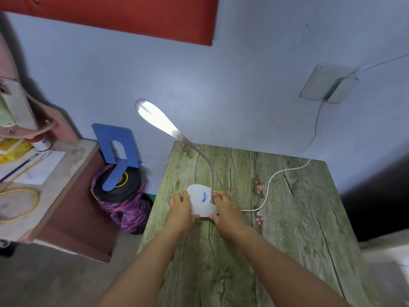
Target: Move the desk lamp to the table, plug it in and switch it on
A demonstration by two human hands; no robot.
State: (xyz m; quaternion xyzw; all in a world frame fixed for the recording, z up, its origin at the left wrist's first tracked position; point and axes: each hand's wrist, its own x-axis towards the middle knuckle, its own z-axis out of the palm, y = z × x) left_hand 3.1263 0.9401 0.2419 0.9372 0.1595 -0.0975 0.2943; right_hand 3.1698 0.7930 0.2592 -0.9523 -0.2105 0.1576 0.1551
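Observation:
A white desk lamp stands on the green wood-patterned table (pixel 287 229). Its oval base (pixel 201 201) carries a blue mark, and a bent neck rises to the lamp head (pixel 155 117), which glows white. My left hand (pixel 180 207) holds the left edge of the base. My right hand (pixel 225 208) grips the base's right side at the foot of the neck. A white cable (pixel 269 189) runs from the base across the table and up to a plug in the wall socket (pixel 327 85).
A blue metal bookend (pixel 115 149) sits on a black and purple bundle (pixel 124 196) left of the table. Further left is a wooden shelf (pixel 55 185) with papers, pencils, a bottle and a yellow loop. The blue wall lies behind.

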